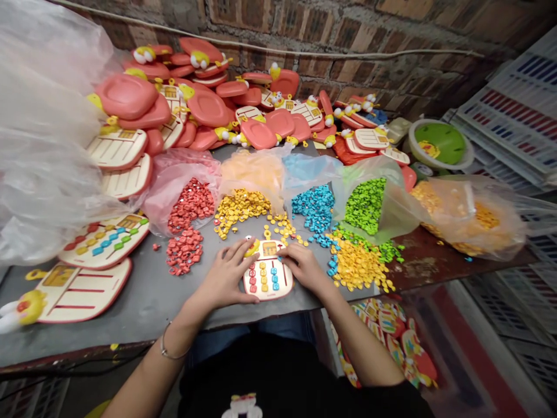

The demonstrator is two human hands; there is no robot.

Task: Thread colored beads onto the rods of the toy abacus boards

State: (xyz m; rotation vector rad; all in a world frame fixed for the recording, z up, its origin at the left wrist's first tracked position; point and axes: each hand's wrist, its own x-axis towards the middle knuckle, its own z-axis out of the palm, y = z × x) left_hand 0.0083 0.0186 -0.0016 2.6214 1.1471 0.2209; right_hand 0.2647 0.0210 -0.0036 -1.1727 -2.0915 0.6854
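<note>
A cream toy board [268, 292] with a yellow animal head lies before me at the table's front. Rows of red, yellow and blue beads sit in its slots. My left hand [229, 273] holds the board by its left side, thumb at the lower edge and fingers up near the head. My right hand [308, 268] bends over the upper right of the board, its fingertips pressed together at the right-hand slot. Whatever those fingertips pinch is hidden. Just beyond the board are loose yellow beads [281, 226]. A pile of yellow pieces [359, 261] lies right of my right hand.
Open bags spill red beads [191, 203], yellow beads [243, 206], blue beads [314, 208] and green beads [366, 203]. Coral toy boards [209, 104] heap against the brick wall. Two boards [82, 293] lie at left beside a plastic sheet [47, 139]. A box of filled boards [391, 331] stands below right.
</note>
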